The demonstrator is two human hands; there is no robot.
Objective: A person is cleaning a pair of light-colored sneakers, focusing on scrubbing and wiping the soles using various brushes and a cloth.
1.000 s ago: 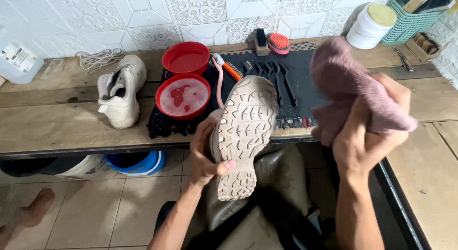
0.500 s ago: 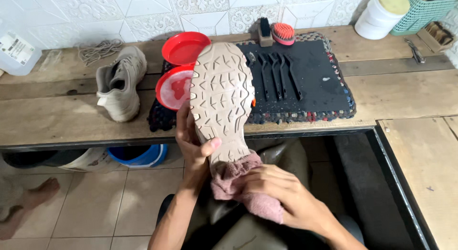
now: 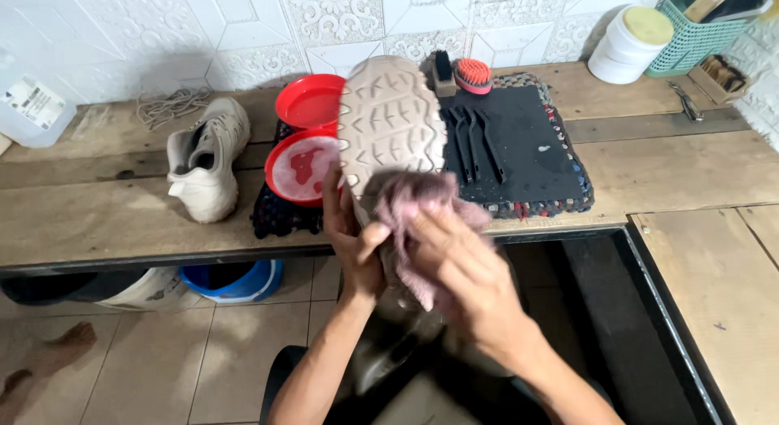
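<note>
Here we grip the shoe [image 3: 389,125] sole-up in our left hand [image 3: 350,238], toe pointing away, while our right hand [image 3: 466,271] fingers press the pink cloth [image 3: 418,210] against its heel end.

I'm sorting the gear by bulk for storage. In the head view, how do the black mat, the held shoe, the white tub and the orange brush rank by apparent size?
1. Black mat, largest.
2. Held shoe, though it is nearer the camera, so this is unsure.
3. White tub.
4. Orange brush, smallest.
</note>
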